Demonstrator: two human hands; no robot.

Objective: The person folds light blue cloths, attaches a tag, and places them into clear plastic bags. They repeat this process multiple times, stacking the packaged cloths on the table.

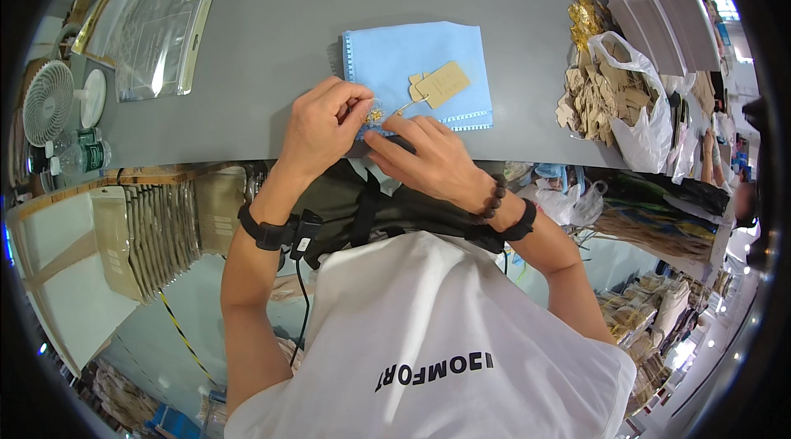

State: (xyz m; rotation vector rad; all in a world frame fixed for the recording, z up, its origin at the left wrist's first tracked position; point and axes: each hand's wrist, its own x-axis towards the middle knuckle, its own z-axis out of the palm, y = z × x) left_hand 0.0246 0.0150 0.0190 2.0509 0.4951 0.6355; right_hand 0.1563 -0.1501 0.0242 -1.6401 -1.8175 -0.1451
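A folded light-blue cloth with lace-like trim lies at the table's near edge. On its near left part sits a cluster of small gold-coloured pieces, with something thin and clear around it. My left hand pinches thumb and index finger together at the top of this clear item. Beside the cluster, my right hand has its fingers bent low over the cloth's near edge; whether they grip anything is hidden. A kraft-card hang tag lies on the cloth, and its string runs towards my right fingers.
Clear packaging sleeves lie at the left, near a small white fan and plastic bottles. To the right, a white plastic bag adjoins piled kraft tags, gold-coloured pieces and grey boards.
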